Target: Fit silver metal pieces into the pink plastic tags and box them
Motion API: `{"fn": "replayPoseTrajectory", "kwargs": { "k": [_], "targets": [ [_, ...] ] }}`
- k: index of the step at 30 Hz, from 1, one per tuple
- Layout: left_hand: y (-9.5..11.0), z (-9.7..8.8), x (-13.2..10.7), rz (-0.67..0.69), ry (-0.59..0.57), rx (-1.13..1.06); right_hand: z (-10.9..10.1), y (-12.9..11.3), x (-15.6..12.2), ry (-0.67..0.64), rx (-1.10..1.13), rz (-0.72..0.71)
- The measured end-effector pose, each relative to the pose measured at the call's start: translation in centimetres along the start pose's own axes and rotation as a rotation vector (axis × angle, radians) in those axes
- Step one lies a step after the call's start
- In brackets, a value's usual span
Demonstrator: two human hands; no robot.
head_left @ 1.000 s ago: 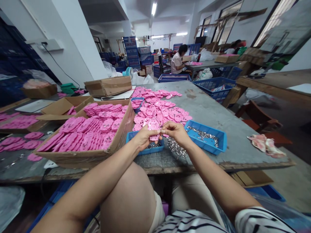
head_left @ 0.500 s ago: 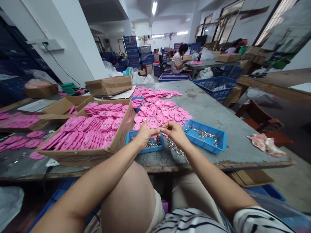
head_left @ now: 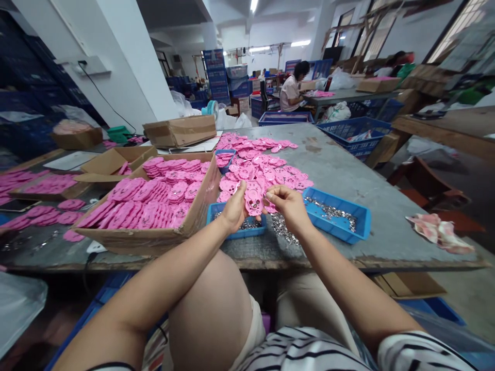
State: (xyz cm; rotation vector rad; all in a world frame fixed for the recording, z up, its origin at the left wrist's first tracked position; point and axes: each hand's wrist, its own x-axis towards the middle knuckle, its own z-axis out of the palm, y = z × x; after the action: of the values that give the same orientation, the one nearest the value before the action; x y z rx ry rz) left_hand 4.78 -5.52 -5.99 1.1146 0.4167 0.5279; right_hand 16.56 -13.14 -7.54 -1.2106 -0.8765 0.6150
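Note:
My left hand (head_left: 235,208) grips a pink plastic piece (head_left: 254,197) with a scalloped edge and dark spots, its face turned up towards me. At the piece's right edge, my right hand (head_left: 286,203) has thumb and fingers pinched together; whatever sits between them is too small to make out. Below the left hand stands a blue tray (head_left: 247,233) of small shiny metal parts. A second blue tray (head_left: 359,234) with similar parts lies right of my right hand. Loose metal parts (head_left: 285,229) are scattered between the trays.
Pink pieces lie heaped (head_left: 270,167) behind my hands. A cardboard box (head_left: 127,239) holding rows of them stands at left, near a small blue basket (head_left: 224,159). A crumpled cloth (head_left: 439,233) lies at right. A person (head_left: 292,90) sits at a farther table.
My hands, which met at the fingertips, have moved apart. The pink piece has tipped so that more of its face shows. The whole view has shifted slightly.

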Motion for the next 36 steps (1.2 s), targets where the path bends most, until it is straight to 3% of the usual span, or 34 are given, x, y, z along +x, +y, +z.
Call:
{"fn": "replayPoseTrajectory", "kwargs": {
  "k": [7, 12, 17, 20, 23, 25, 27, 30, 32, 36],
  "targets": [
    [0.1, 0.1, -0.1, -0.017, 0.032, 0.000, -0.1, 0.5, 0.1, 0.020, -0.028, 0.022],
    [0.1, -0.5, 0.0, -0.016, 0.099, 0.004, -1.8, 2.8, 0.1, 0.053, -0.173, 0.121],
    [-0.1, -0.7, 0.0, -0.013, 0.140, 0.003, -4.4, 4.6, -1.0, 0.013, -0.684, 0.206],
    [-0.1, -0.7, 0.1, -0.015, 0.146, 0.014, -4.9, 4.6, -2.2, -0.094, -1.058, 0.203],
    [-0.1, -0.8, 0.0, -0.028, 0.142, 0.025, -5.4, 3.9, -2.6, -0.185, -1.289, 0.170],
    [-0.1, -0.8, 0.0, -0.029, 0.142, 0.028, -6.5, 3.2, -1.8, -0.148, -1.328, 0.099],
    [-0.1, -0.9, 0.0, -0.020, 0.140, 0.029, -8.6, 2.5, -0.3, -0.013, -1.309, 0.056],
    [-0.3, -1.0, 0.0, -0.017, 0.132, 0.033, -11.9, 2.2, 2.7, 0.162, -1.297, 0.201],
    [-0.4, -1.1, 0.1, -0.020, 0.128, 0.038, -13.1, 2.7, 4.3, 0.118, -1.291, 0.313],
    [-0.6, -1.2, 0.3, -0.022, 0.111, 0.048, -13.0, 4.6, 5.4, 0.058, -1.230, 0.311]
  ]
}}
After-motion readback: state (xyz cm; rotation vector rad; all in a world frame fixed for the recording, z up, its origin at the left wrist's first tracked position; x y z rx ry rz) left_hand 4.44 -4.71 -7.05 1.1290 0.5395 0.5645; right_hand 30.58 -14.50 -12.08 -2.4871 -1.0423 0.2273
